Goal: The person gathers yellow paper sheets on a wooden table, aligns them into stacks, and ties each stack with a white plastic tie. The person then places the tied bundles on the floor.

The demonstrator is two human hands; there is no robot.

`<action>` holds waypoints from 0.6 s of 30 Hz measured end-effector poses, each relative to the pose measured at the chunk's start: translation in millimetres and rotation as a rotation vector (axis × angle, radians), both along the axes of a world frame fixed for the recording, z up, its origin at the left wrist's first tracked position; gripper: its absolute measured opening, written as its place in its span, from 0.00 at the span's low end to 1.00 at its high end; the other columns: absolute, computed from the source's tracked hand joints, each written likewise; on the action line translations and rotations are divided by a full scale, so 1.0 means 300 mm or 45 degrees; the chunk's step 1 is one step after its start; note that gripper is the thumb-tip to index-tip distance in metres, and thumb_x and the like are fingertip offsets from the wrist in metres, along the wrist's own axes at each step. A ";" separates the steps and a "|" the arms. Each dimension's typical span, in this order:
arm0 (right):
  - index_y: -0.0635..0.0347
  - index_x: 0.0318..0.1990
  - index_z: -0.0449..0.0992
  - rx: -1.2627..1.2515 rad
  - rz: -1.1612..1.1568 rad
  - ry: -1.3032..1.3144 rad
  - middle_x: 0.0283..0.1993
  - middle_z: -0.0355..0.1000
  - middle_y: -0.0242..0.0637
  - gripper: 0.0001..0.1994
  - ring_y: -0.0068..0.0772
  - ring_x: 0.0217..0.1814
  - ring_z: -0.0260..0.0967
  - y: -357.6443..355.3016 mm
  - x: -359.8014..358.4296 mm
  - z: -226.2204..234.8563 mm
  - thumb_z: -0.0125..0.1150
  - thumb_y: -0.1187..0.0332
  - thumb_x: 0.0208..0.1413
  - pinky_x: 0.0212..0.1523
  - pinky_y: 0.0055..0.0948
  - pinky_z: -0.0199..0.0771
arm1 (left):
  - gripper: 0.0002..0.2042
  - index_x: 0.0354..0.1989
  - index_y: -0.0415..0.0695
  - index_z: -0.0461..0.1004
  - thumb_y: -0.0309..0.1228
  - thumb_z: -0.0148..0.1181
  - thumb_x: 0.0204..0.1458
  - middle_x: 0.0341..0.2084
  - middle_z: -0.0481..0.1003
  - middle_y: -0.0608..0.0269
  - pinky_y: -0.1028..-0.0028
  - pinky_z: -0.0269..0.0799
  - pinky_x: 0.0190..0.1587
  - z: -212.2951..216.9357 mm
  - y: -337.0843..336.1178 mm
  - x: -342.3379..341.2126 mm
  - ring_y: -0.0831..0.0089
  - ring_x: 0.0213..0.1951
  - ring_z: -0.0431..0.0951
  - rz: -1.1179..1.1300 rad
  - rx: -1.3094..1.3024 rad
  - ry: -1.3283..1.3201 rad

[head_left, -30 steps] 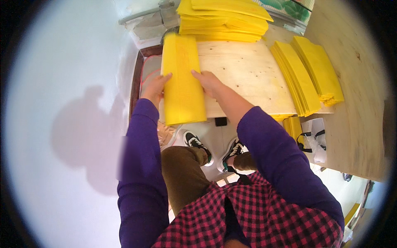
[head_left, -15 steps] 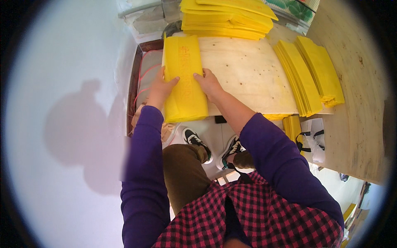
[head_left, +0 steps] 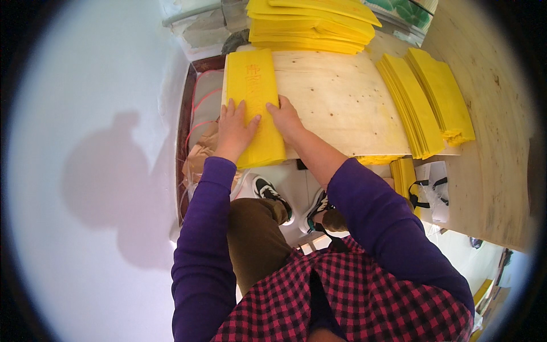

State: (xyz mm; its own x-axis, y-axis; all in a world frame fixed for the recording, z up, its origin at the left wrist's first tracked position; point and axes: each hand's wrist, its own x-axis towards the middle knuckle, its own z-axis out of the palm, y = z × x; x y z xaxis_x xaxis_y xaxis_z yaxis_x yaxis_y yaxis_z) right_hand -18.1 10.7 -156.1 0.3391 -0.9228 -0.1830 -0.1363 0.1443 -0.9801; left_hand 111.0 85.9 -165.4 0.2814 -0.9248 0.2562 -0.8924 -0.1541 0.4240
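Where both palms press, yellow sheet under left hand, right hand

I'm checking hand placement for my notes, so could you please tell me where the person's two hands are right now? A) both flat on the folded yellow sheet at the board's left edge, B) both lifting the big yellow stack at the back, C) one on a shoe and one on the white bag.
A: the left hand and right hand both lie flat on the folded yellow sheet at the left edge of the wooden board.

My folded sheet is lying at the worktop's left edge; stacks are sitting behind and right (fanned, overlapping).
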 end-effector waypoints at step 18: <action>0.65 0.53 0.65 -0.501 0.005 0.108 0.49 0.69 0.44 0.21 0.35 0.52 0.67 0.237 -0.586 -0.043 0.56 0.67 0.53 0.53 0.33 0.66 | 0.23 0.57 0.37 0.61 0.31 0.53 0.54 0.59 0.57 0.40 0.60 0.48 0.63 0.162 0.428 -0.172 0.50 0.62 0.55 -0.105 -0.216 0.093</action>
